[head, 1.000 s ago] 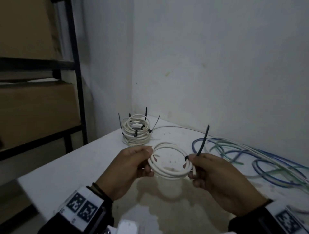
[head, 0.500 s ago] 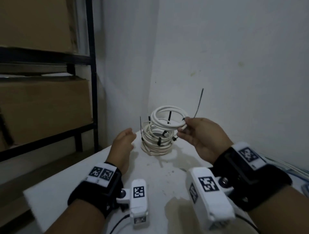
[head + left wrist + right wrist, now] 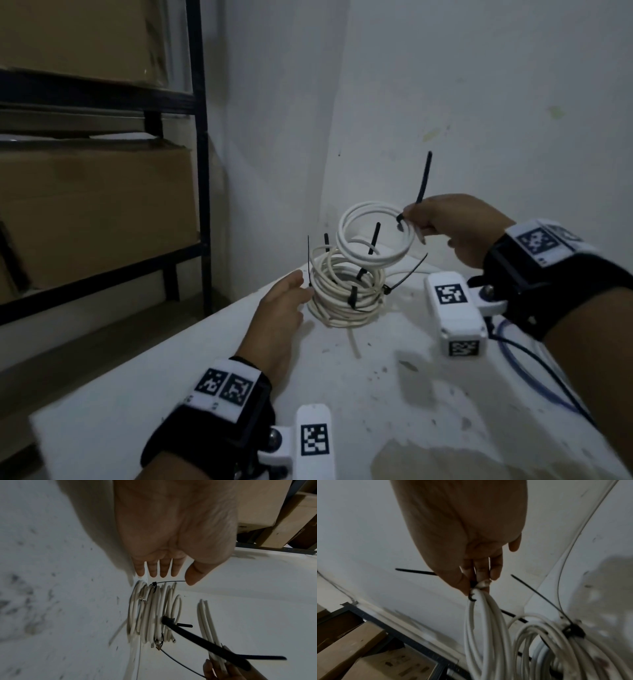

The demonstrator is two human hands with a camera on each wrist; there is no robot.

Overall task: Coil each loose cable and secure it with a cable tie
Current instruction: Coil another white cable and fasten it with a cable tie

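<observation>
— Holding up a tied coil, is that what is being done now?

— Yes. A small white cable coil [image 3: 373,236] is pinched at its black cable tie [image 3: 422,186] by the thumb and fingers of the right hand [image 3: 455,228]. It is held in the air just above the pile of tied coils [image 3: 346,294].

— Where is that pile?

— It is set on the white table [image 3: 342,394], near the corner of the wall. Black tie tails can be seen sticking up out of it.

— And the other hand?

— The left hand [image 3: 281,308] is kept just beside the pile, on its left. Nothing is held in it. Its fingers [image 3: 162,568] are straight and close together, with the thumb out to the side. It cannot be told if the pile is touched.

— So which step is this?

— It looks like the coiling and tying of this cable are done, and the coil is being put away on the pile.

— What is needed next?

— The coil should be lowered flat onto the top of the pile and let go gently, so the pile is not knocked over. The pile could be steadied by the left hand. Then a loose blue cable [image 3: 534,380], to the right of the pile, could be picked up and coiled.
</observation>
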